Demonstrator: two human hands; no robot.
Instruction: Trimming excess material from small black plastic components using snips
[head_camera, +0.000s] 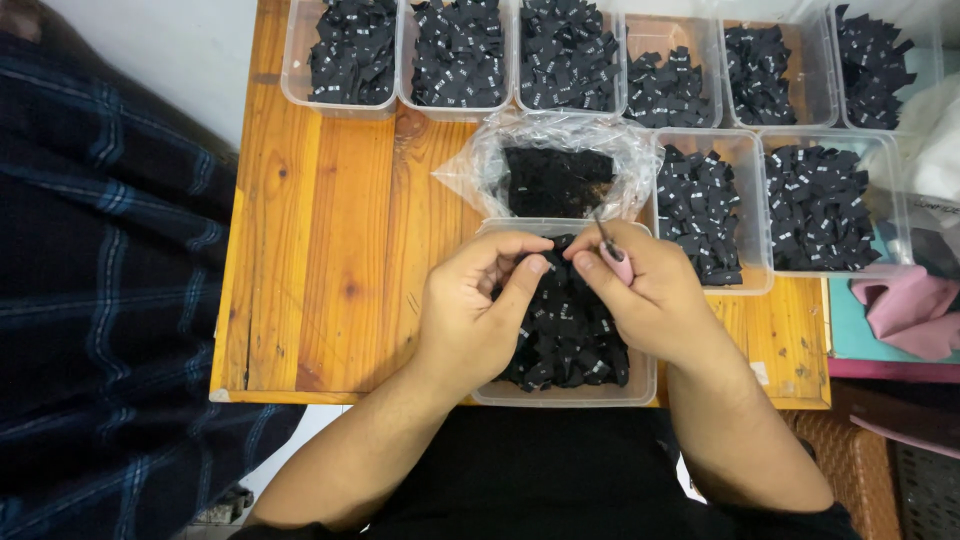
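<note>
My left hand (480, 305) and my right hand (645, 295) meet over a clear plastic tub (640, 385) full of small black fabric labels (570, 340) at the table's near edge. The fingertips of my left hand pinch a black label (545, 262) between both hands. In my right hand is a small pink-handled snipping tool (615, 258), its metal tip pointing up and away from me. Just behind the tub, an open clear plastic bag (470, 170) holds more black labels.
Several clear tubs (300, 85) of black labels line the back of the wooden table (320, 250), with two more (760, 280) on the right. Pink cloth (910, 310) lies at the right edge. Dark plaid fabric (100, 300) fills the left side.
</note>
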